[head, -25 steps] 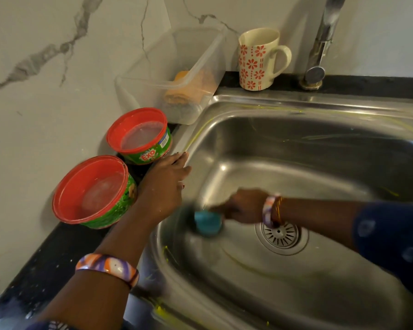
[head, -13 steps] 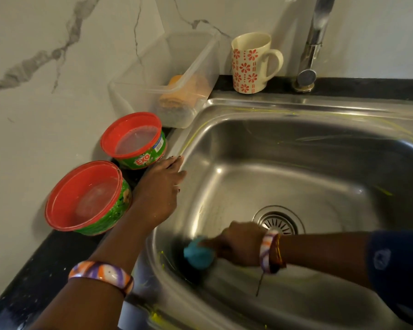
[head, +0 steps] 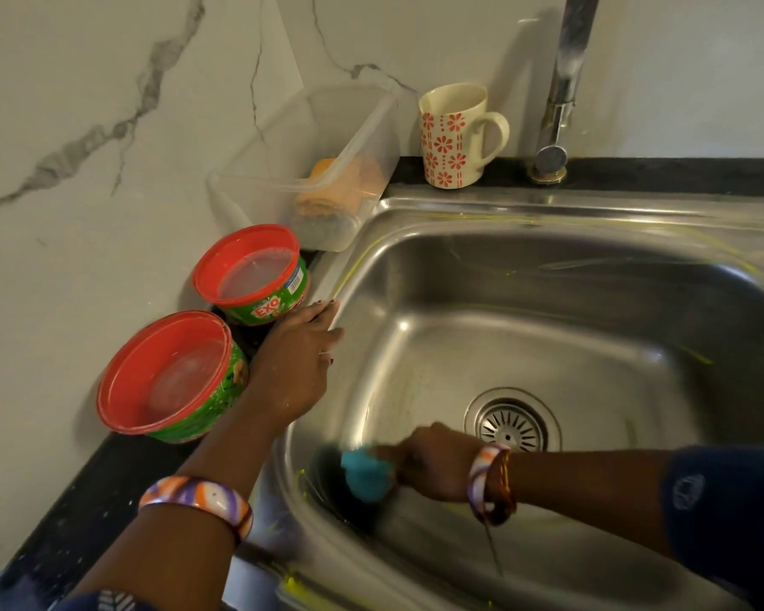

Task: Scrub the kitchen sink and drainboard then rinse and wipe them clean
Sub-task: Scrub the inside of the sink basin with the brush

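Both hands are working at the sink (head: 548, 222): right hand (head: 437, 463) is gripping a blue scrubber (head: 365, 476) against the near-left inner wall, left hand (head: 294, 368) is lying with straight fingers on the left rim. Two red-lidded tubs (head: 168, 372) are crowding that rim just beside the left hand, while the basin floor around the drain (head: 512, 425) is staying open.

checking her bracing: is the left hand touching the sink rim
Touching. The head view shows the left hand lying flat with its fingertips on the sink rim's left edge.
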The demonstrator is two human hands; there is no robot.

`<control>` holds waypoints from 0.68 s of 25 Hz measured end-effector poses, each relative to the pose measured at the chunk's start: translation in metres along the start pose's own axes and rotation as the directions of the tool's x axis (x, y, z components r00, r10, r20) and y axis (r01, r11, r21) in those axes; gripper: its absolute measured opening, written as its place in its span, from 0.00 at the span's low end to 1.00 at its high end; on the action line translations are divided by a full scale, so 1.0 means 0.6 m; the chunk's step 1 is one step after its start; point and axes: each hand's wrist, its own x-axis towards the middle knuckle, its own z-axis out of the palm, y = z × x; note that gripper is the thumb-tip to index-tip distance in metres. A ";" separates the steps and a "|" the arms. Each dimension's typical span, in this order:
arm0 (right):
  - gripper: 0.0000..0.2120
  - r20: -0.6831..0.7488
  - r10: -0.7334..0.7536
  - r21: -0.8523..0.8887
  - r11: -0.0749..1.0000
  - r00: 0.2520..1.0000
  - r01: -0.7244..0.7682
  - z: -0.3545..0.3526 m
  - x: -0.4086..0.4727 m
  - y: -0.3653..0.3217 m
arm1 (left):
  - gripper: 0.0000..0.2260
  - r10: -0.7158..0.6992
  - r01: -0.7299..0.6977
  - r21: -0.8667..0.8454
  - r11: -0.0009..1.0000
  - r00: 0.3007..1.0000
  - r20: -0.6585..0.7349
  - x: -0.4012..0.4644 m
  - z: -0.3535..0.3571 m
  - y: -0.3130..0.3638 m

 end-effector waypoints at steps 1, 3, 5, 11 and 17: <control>0.18 0.044 -0.018 -0.077 0.997 0.999 0.022 -0.008 -0.004 0.001 | 0.17 0.015 -0.015 0.030 0.999 1.000 0.006 -0.001 0.000 -0.001; 0.17 -0.048 -0.021 -0.196 0.980 0.999 0.012 -0.051 0.027 0.022 | 0.16 0.044 -0.045 0.022 0.999 0.997 0.069 -0.002 -0.003 -0.001; 0.16 -0.202 0.099 -0.175 0.975 0.974 -0.136 -0.111 0.085 0.059 | 0.16 0.096 -0.103 0.074 0.992 0.991 0.095 0.001 -0.007 0.001; 0.18 -0.345 0.202 -0.053 0.971 0.917 -0.234 -0.112 0.096 0.075 | 0.15 0.116 -0.137 0.143 0.980 0.983 0.145 0.007 -0.018 0.011; 0.19 0.261 0.003 -0.241 0.969 0.965 0.062 -0.046 -0.062 0.018 | 0.22 0.119 -0.130 0.105 0.986 0.988 0.098 0.004 -0.012 0.002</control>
